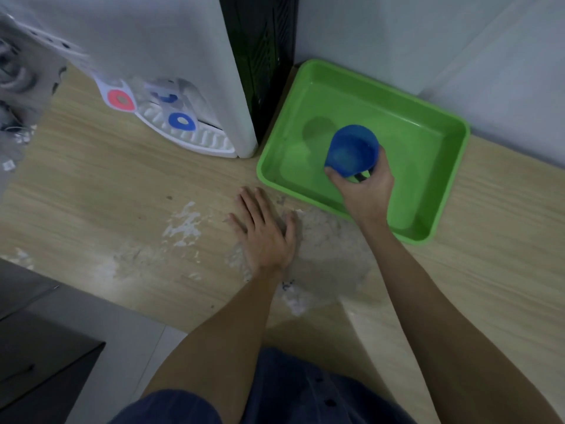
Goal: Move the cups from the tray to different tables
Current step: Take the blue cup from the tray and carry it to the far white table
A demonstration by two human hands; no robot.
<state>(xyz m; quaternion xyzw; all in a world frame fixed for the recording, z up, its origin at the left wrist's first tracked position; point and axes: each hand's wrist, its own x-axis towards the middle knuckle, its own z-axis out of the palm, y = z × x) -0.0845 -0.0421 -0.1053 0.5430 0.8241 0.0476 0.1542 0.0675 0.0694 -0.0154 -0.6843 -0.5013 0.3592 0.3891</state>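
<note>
The worktop (101,191) is pale wood-grain laminate, backed by a light grey wall (397,35) along its far edge. Its surface is worn: white patches and a dull grey stain (330,258) lie near the near edge, partly under the left hand. A white water dispenser (171,56) stands at the far side, left of centre, with a red tap (120,100), a blue tap (182,120) and a white drip grille (195,139) below them. A dark panel shows just behind the dispenser's right side.

A green tray (428,142) sits on the worktop toward the far right, its far corner against the wall and its left edge just beside the dispenser's base. It is rectangular, shallow and turned at an angle to the worktop edge.

A blue cup (351,149) is the only item in the tray area, held over its middle. The cup is tilted, its long axis leaning so that the open mouth faces up and toward the camera. Whether it touches the tray floor cannot be told. No contents can be made out inside.

The right hand (365,191) grips the cup from the near side, thumb on the left of the rim. The left hand (266,231) lies flat and open on the worktop, fingers spread, just beside the tray's near-left edge.
</note>
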